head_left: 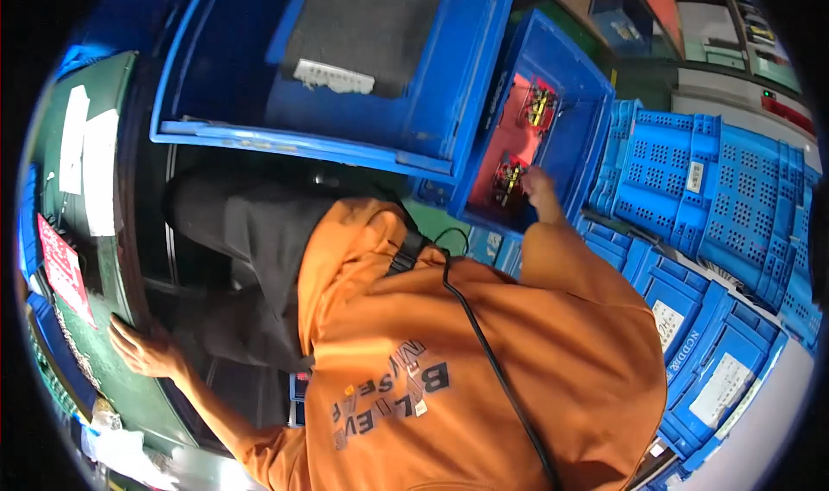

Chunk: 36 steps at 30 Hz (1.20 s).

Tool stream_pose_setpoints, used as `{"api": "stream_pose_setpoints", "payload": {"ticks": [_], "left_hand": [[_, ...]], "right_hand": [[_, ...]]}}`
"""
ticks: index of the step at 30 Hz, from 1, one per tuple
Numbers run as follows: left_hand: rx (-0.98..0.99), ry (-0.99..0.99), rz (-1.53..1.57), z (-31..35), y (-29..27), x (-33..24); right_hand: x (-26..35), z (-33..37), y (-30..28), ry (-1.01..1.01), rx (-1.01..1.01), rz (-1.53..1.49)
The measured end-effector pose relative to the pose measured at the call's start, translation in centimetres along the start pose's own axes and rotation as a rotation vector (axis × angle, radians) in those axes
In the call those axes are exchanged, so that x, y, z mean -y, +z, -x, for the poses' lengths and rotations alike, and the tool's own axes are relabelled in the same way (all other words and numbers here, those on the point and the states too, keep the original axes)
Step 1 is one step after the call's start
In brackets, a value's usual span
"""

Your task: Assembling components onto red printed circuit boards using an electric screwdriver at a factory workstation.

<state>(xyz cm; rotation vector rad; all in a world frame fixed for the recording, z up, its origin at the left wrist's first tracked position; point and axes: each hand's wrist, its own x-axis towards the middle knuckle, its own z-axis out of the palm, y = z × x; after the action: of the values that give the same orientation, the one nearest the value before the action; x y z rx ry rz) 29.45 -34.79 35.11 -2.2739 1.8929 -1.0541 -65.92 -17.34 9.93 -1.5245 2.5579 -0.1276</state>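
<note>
Inside the small blue bin (573,158), at the upper right, lie two small red, black and yellow assemblies on a pink sheet. My right hand (540,190) reaches into this bin, its fingers closing at the edge of the nearer assembly (509,180). The farther assembly (539,109) lies apart from the hand. Part of the right hand's grip is too small to make out. At the lower left, my left hand (142,350) rests with fingers stretched out on the edge of a green tabletop (86,258), holding nothing.
A large blue crate (302,150) containing a dark sheet (363,25) stands ahead. Stacked blue perforated crates (665,163) and lidded blue boxes (691,318) line the right side. White papers (99,171) and a pink card (65,271) lie on the green tabletop.
</note>
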Motion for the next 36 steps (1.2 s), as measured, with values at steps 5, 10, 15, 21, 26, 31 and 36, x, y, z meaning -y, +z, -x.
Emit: {"api": "stream_pose_setpoints", "payload": {"ticks": [5,10,15,21,26,31,36], "left_hand": [[-0.077,0.127,0.074,-4.4,-3.0,-0.1],[-0.076,0.135,0.066,-3.1,-2.0,2.2],[0.068,-0.032,-0.034,-3.5,-3.1,1.1],[0.013,-0.037,0.219,-2.4,-1.9,2.6],[0.028,-0.165,0.285,-0.2,1.7,1.1],[-0.103,-0.118,0.135,-2.9,-1.7,-0.4],[-0.056,-0.148,-0.009,-4.3,-5.0,-0.6]], "right_hand": [[11.2,9.9,4.5,0.592,0.276,-0.105],[15.3,5.6,0.3,0.428,0.106,-0.081],[8.4,1.5,7.0,0.194,0.485,-0.05],[0.3,-2.0,16.4,0.229,0.814,-0.584],[-8.6,-7.1,16.1,-0.173,0.905,-0.03],[-3.1,-7.3,18.4,-1.314,0.431,0.796],[-1.0,-8.1,17.5,-1.285,0.524,0.774]]}}
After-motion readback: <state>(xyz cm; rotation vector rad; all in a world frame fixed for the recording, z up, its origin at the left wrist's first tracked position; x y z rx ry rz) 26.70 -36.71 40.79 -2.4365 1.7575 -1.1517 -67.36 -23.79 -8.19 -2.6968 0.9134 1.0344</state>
